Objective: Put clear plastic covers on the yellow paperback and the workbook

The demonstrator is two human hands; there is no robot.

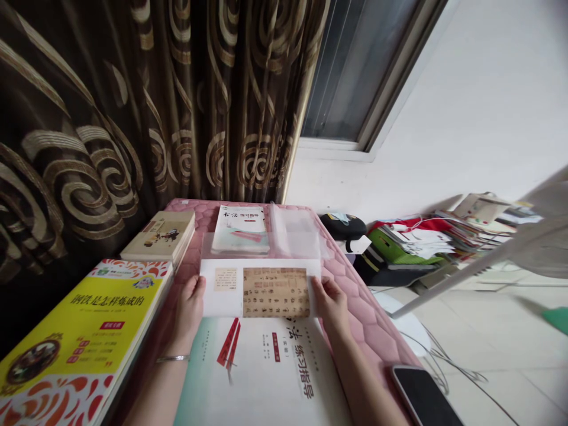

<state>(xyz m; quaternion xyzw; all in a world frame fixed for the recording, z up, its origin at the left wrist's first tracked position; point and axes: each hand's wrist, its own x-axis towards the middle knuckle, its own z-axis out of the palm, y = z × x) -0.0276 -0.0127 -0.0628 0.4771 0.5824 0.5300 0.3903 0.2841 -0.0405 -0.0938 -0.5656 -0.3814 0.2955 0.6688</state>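
- Gripping: left hand (189, 310) and right hand (331, 305) are holding opposite edges of a white calligraphy sheet (222, 302), well apart, each partly hidden behind the paper.
- Overlapping: that sheet is covering the top of a large calligraphy workbook (266, 378).
- Enclosing: a clear plastic sleeve (295, 231) is containing a smaller calligraphy booklet (242, 228), both lying on a pink quilted mat (359, 313).
- Cropping: the lower frame edge is cutting off a smartphone (421, 396).

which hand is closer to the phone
Right. The right hand is beyond the phone and to its left; the left hand lies farther left, across the printed sheet.
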